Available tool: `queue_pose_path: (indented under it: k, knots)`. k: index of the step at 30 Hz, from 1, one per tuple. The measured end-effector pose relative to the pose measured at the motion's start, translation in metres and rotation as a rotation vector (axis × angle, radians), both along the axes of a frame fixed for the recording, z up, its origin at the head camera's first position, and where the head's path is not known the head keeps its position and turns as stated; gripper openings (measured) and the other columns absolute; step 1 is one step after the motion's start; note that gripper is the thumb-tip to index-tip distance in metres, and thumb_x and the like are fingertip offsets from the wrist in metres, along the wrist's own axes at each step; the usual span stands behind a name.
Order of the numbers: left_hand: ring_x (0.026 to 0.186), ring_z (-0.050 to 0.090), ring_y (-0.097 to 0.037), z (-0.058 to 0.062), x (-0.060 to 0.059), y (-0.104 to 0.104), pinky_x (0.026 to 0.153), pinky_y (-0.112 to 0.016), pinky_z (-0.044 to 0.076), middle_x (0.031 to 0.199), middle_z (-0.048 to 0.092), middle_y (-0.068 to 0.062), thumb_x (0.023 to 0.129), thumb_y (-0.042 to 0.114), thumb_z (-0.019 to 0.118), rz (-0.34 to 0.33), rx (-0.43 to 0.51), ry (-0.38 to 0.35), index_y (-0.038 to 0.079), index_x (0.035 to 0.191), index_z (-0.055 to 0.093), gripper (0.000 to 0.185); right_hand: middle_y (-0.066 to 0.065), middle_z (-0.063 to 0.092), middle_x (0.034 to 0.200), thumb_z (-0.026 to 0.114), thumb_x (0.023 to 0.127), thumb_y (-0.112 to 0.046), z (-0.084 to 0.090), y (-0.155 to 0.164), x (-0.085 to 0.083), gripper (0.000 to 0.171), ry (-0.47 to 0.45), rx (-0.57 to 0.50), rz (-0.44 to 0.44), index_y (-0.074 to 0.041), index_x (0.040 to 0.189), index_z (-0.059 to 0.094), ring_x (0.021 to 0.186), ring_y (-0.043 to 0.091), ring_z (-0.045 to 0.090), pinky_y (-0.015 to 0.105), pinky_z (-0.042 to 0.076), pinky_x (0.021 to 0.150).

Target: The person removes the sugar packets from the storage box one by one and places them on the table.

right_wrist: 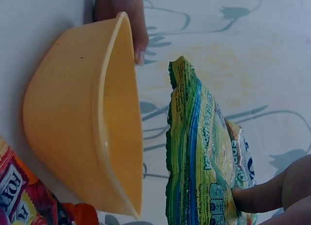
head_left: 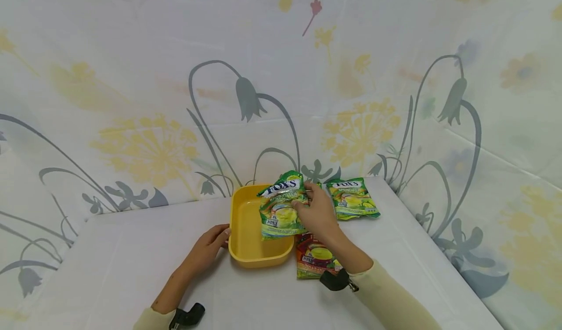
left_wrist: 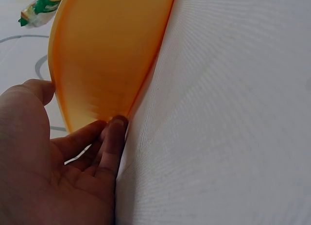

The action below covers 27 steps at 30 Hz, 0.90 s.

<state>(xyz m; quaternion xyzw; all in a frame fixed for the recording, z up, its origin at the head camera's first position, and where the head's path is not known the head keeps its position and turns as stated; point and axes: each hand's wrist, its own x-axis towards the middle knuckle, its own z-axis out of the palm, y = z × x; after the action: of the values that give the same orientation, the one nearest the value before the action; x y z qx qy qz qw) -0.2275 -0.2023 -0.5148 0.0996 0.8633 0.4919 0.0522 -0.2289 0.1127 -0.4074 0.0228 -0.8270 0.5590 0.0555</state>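
Right hand [head_left: 318,213] pinches green bag [head_left: 281,205], held above yellow bowl [head_left: 246,244] near table's [head_left: 131,262] far edge. Left hand [head_left: 206,247] rests relaxed against bowl's left wall. 2 more bags: green [head_left: 353,198] by far right corner, red [head_left: 312,262] just right of bowl.

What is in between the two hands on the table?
The yellow tub sits between them. The left hand touches its left side; the right hand holds a green Fox's candy bag over it. The head view shows this best.
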Motion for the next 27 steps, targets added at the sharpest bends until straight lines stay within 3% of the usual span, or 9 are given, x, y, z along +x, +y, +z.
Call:
queue_pose_path:
  k: [20,27]
  knots:
    - [0.105,0.069,-0.015,0.000,0.001,0.000,0.099,-0.035,0.056,0.135,0.068,-0.008,0.115,0.039,0.047,0.006,0.006,-0.010,0.005,0.149,0.058,0.050,0.035,0.032,0.164,0.063,0.105,-0.005,-0.020,0.062,0.022,0.067,-0.114,0.000,0.016,0.010,0.160,0.030,0.152,0.052,0.031,0.062,0.042,0.115]
    - [0.106,0.068,-0.016,0.000,0.000,-0.001,0.099,-0.036,0.056,0.135,0.068,-0.008,0.114,0.040,0.047,0.009,0.007,-0.008,0.004,0.148,0.058,0.051,0.038,0.032,0.162,0.060,0.106,-0.003,-0.025,0.083,0.030,0.065,-0.153,0.004,-0.005,0.013,0.159,0.028,0.150,0.054,0.033,0.061,0.044,0.113]
